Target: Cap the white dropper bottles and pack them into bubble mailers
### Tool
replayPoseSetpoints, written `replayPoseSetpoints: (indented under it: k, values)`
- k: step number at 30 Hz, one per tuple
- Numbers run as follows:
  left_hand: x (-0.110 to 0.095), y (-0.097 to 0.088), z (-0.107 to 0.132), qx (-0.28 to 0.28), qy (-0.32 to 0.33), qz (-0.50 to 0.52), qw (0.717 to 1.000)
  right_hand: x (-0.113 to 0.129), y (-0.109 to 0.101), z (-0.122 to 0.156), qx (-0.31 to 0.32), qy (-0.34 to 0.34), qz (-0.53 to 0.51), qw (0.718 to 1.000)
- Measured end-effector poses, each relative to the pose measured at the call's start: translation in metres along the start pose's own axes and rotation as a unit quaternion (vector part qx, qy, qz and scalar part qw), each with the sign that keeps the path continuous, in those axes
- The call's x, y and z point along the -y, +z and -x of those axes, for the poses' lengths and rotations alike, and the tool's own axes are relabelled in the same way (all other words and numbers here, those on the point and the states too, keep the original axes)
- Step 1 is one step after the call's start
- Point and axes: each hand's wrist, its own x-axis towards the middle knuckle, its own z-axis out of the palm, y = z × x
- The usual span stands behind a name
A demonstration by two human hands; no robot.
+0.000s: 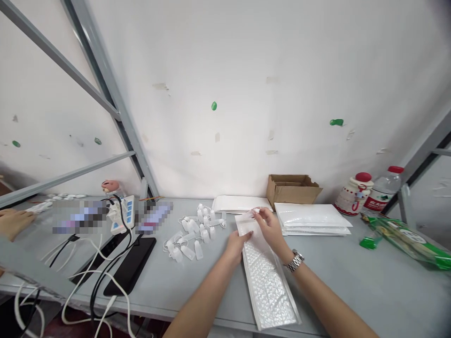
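A white bubble mailer (268, 286) lies lengthwise toward me, its top end raised between my hands. My left hand (237, 245) grips the mailer's left edge, thumb on top. At the top flap, my right hand (268, 224) pinches the edge with thumb and finger; a thin clear or whitish strip may be there, too small to make out. A silver watch (295, 261) circles my right wrist. Left of my hands, several small white plastic pieces with loops (192, 232) are scattered. To the right sits a stack of white mailers (312, 219).
Behind stand a cardboard box (293, 193) and flat white mailers (241, 203). At right are a red-capped bottle (384, 192), a decorated jar (353, 193) and a green snack bag (410, 239). Leftward lie a black power bank (132, 265), power strip (123, 213), tangled cables and another person's hand (16, 221).
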Motion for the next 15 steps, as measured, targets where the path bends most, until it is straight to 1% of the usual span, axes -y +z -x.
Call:
replayPoseSetpoints:
  k: [2,3,5,7,9,11,13,15]
  values:
    - [-0.002,-0.003,0.001,0.023,0.006,0.024,0.999,-0.012,-0.017,-0.001,-0.057,0.004,0.008,0.998]
    - [-0.003,-0.004,0.001,0.030,0.009,0.032,0.999,-0.017,-0.023,-0.001,-0.075,0.004,0.020,0.997]
    - [-0.006,-0.003,0.002,0.042,0.017,0.041,0.998,-0.022,-0.031,-0.001,-0.092,-0.003,0.040,0.995]
    - [-0.009,-0.002,0.004,0.053,0.026,0.045,0.997,-0.022,-0.036,-0.002,-0.096,-0.018,0.053,0.994]
    - [-0.013,-0.001,0.006,0.064,0.030,0.042,0.997,-0.021,-0.039,-0.004,-0.082,-0.031,0.063,0.994]
    - [-0.015,-0.001,0.007,0.075,0.029,0.036,0.996,-0.021,-0.044,-0.007,-0.044,-0.026,0.069,0.996]
    - [-0.016,-0.001,0.006,0.077,0.026,0.028,0.996,-0.023,-0.049,-0.009,0.006,-0.003,0.064,0.998]
    - [-0.014,-0.002,0.003,0.065,0.026,0.017,0.997,-0.025,-0.053,-0.011,0.051,0.033,0.039,0.997]
